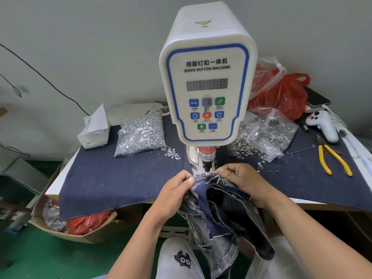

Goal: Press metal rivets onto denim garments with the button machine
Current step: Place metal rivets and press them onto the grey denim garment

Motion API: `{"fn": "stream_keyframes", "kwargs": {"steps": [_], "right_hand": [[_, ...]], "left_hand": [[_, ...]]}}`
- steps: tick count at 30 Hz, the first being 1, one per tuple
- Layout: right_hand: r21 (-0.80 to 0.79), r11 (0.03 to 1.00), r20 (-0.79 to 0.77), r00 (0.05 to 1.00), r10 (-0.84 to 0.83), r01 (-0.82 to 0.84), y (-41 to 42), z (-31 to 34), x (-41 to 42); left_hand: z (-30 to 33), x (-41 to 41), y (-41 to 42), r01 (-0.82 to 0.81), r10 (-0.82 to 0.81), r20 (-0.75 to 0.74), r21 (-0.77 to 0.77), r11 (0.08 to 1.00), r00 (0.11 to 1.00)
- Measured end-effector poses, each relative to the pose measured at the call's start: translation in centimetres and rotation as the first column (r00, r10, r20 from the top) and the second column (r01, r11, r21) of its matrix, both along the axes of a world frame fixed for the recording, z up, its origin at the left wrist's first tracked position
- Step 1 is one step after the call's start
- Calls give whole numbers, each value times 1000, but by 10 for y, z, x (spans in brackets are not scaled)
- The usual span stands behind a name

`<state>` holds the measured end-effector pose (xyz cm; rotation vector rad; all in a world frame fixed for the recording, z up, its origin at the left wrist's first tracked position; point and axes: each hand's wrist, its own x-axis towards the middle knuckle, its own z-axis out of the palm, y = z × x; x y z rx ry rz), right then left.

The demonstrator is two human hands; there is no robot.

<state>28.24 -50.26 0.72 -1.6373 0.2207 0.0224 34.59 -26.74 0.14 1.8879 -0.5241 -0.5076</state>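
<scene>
Dark denim cloth point(112, 178) is covering the white table point(52, 188), which is standing against a plain grey wall point(80, 37). At the table's centre the white, rounded button machine point(207, 77) is rising, its blue-edged panel carrying coloured keys and a digit display, and its black punch point(206, 164) is pointing down just above the garment edge. Left of the machine a clear bag of shiny rivets point(141, 135) is lying beside a crumpled white box point(94, 129), with a few loose rivets point(173, 154) scattered near the bag. To the right, a second clear bag of metal rings point(265, 135) is spilling onto the cloth; behind it a red plastic bag point(285, 97) is slumping against the wall. Yellow-handled pliers point(332, 160) and a white handheld controller point(324, 125) are lying further right. The left hand point(177, 194) is pinching the washed denim garment point(221, 208) between thumb and fingers, and the right hand point(239, 180) is closed on the same hem, both holding the edge taut beneath the punch. The garment is draping off the table edge toward the person's lap. On the green floor, a cardboard box point(70, 228) is sitting partly under the table.
</scene>
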Motion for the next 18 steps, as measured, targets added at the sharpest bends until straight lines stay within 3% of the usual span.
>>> {"fn": "stream_keyframes", "kwargs": {"steps": [10,18], "right_hand": [[25,995,-9,995,97,-97,0,9,-6],[-143,941,-48,952,303,-306,-2,33,-23]], "left_hand": [[11,-5,3,17,-23,-70,-80,997,997],[17,-22,17,108,-139,-120,-234,966,983]]}}
